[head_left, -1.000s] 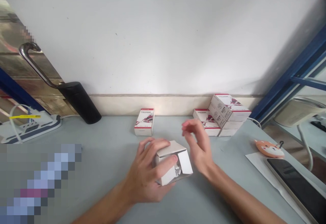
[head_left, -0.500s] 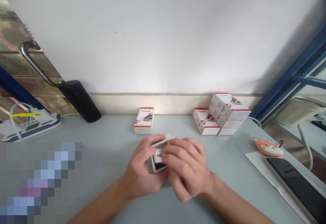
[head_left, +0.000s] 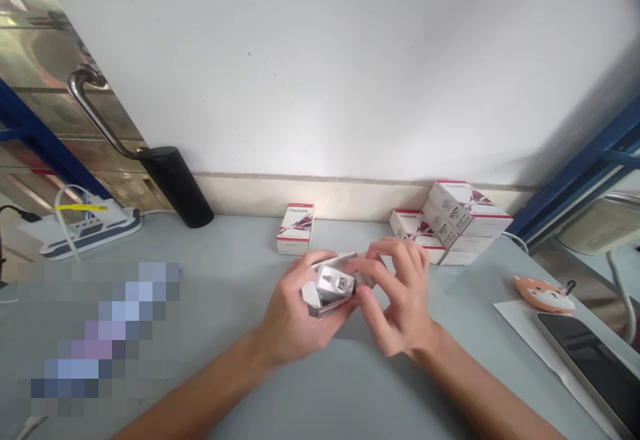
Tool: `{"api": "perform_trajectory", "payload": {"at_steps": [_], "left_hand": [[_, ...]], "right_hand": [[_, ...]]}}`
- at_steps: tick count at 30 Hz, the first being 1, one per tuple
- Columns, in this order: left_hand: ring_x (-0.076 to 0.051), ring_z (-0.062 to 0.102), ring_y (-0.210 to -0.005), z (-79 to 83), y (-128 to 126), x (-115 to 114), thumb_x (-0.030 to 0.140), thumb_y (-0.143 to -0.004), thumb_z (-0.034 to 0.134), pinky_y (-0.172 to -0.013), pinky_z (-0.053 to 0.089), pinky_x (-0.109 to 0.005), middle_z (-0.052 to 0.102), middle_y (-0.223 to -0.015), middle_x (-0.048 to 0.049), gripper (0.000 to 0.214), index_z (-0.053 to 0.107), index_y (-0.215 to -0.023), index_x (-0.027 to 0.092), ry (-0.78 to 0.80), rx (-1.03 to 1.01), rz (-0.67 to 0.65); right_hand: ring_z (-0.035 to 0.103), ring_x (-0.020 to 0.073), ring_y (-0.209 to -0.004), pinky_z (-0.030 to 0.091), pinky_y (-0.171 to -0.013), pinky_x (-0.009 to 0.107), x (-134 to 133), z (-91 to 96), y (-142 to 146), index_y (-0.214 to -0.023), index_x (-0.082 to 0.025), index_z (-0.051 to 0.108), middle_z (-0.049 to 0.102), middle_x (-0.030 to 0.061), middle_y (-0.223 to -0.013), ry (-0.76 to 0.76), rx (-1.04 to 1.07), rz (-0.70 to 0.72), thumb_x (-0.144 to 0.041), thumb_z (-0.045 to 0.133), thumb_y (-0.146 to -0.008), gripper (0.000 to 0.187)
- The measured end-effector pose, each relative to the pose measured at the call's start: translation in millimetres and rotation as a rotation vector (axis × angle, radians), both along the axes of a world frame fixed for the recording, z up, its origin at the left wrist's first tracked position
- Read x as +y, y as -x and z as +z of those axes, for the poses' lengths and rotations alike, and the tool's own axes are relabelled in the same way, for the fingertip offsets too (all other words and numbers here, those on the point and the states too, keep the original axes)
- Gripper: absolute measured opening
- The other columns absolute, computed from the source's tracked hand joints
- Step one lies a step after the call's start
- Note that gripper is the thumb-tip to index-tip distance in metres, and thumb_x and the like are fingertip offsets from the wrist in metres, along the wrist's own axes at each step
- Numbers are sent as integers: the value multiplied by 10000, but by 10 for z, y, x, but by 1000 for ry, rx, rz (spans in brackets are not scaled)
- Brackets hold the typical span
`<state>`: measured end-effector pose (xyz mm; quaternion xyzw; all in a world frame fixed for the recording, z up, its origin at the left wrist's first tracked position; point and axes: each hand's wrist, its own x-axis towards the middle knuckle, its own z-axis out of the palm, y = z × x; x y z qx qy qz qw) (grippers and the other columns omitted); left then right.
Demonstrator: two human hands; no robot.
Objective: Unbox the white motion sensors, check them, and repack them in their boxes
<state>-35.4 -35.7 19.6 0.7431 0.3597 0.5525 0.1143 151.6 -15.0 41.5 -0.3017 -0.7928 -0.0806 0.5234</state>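
Note:
My left hand (head_left: 300,307) is wrapped around a small white cardboard box (head_left: 313,299) with its flaps raised. A white device (head_left: 327,280) with a keyhole-shaped slot and a small square recess lies in the box's opening. My right hand (head_left: 400,293) is at the right end of the box. Its thumb and index finger close about the end of the device, where a small dark part shows. The other fingers are bent near the raised flap. The lower sides of the box are hidden by my left palm.
One red-and-white box (head_left: 296,230) stands near the wall, and several similar boxes (head_left: 453,220) are stacked to its right. A phone (head_left: 585,367), paper (head_left: 520,327) and an orange animal-faced item (head_left: 545,295) lie right. A black cylinder (head_left: 177,187) and power strip (head_left: 93,233) are left.
The box has turned and moved slightly right and up, showing more of the white device. My right hand has shifted from covering it to its right end. The camera view has shifted too.

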Motion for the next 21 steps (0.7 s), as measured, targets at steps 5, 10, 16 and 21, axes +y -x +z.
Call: {"api": "perform_trajectory", "payload": {"at_steps": [5,10,16,21], "left_hand": [[-204,736,-861,22,-13,40,83,-818,792,-668,636,-345,666,-1144,-70,418,473,-1035,244,-7,-114,-105],[-233,737,-948,-7,3,49,27,-800,773,-696,632,-358,648,-1188,-92,519,399,-1070,266,-84,-61,-109],[-210,729,-938,-15,26,82,73,-825,782,-754,620,-371,639,-1231,-125,659,328,-1256,279,-185,3,-112],[-179,716,-932,26,39,82,105,-879,736,-766,605,-346,627,-1244,-119,655,288,-1323,280,-142,25,-91]], "right_hand": [[578,262,-1020,328,-945,476,-84,134,73,-1064,-270,667,596,55,-1042,178,-44,-23,-304,638,-898,172],[661,275,-1103,334,-993,476,-85,116,96,-1038,-256,571,695,22,-1002,153,29,114,-240,666,-839,222],[734,219,-873,404,-898,416,70,105,-57,-1040,-258,587,733,-3,-877,-141,267,-41,-151,671,-887,205],[656,188,-738,439,-825,361,449,71,-381,-1011,-237,666,741,29,-866,138,185,-499,-330,598,-1001,115]]}}
